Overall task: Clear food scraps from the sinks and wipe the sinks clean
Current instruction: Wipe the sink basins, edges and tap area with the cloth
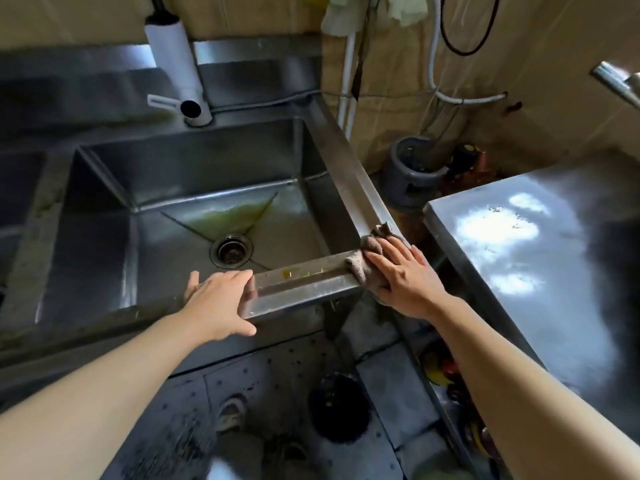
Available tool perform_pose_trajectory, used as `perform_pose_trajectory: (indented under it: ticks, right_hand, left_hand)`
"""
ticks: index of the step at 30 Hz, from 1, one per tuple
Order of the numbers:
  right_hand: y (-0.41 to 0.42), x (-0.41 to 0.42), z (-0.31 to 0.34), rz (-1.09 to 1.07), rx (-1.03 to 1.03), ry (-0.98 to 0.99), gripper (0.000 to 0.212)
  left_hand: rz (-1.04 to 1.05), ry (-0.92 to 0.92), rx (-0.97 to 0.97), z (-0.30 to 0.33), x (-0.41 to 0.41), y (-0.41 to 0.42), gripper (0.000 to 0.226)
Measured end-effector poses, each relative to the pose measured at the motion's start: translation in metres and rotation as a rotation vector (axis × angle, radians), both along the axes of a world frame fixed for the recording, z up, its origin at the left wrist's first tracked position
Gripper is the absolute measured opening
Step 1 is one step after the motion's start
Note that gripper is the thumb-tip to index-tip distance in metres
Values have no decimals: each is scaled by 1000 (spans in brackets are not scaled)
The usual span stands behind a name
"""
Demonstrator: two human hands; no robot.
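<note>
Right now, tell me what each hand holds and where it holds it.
The right hand presses a brown cloth flat on the sink's front right rim corner, fingers on top of the cloth. The left hand holds nothing, resting on the front rim.

Behind the basin you have a white tap (180, 71), spout pointing down. To your right, a steel desk (540, 258) catching bright reflections. Between them, on the floor by the wall, a grey pot (412, 174). White pipes (450, 95) run along the wall. Below, a dark round bin (337, 407) sits on the speckled floor tiles (277, 368).
</note>
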State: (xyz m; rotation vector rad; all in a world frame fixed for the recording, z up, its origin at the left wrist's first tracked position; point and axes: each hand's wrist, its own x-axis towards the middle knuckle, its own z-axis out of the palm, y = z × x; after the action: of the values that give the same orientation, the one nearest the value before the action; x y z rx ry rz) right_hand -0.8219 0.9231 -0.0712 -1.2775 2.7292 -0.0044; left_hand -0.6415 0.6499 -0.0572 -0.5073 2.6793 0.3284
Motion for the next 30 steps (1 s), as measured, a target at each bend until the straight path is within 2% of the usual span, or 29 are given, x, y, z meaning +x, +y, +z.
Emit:
perform_pose_trajectory:
  ticks: [2,4,7,11,13,14,17,19,23,26,30]
  right_hand:
    - [3,-4,-2,27,28,24,67]
    - [-1,-2,-3,31,12,36,64]
    - [-17,15,-4,-2,-25,17,52]
    - [-58,59,-2,18,-62,5,57]
    - [-86,85,-2,58,-86,-6,59]
    - [-99,97,-4,74,-95,-14,58]
    - [-119,118,-9,101,-143,-35,55]
    - [-116,116,-9,137,-162,-22,57]
    - [-95,91,-3,120,-138,53,71]
    - [-69,66,-1,-65,42,-23,81]
    - [-50,40,3,-219,173,-45,87]
  left_hand:
    - [26,82,-69,0,1,2,51]
    - [31,108,-99,2,-2,4,37]
    - [50,92,-101,3,-1,3,32]
    - [68,112,-49,3,2,5,31]
    - [68,95,-10,4,7,3,38]
    - [67,81,-4,4,9,2,50]
    - [92,36,-23,4,26,-13,99]
    - [123,20,-36,7,46,-33,107]
    - [168,-32,-84,13,86,-78,106]
    - [186,-50,-89,12,104,-92,87]
    - [198,86,-90,2,109,-94,49]
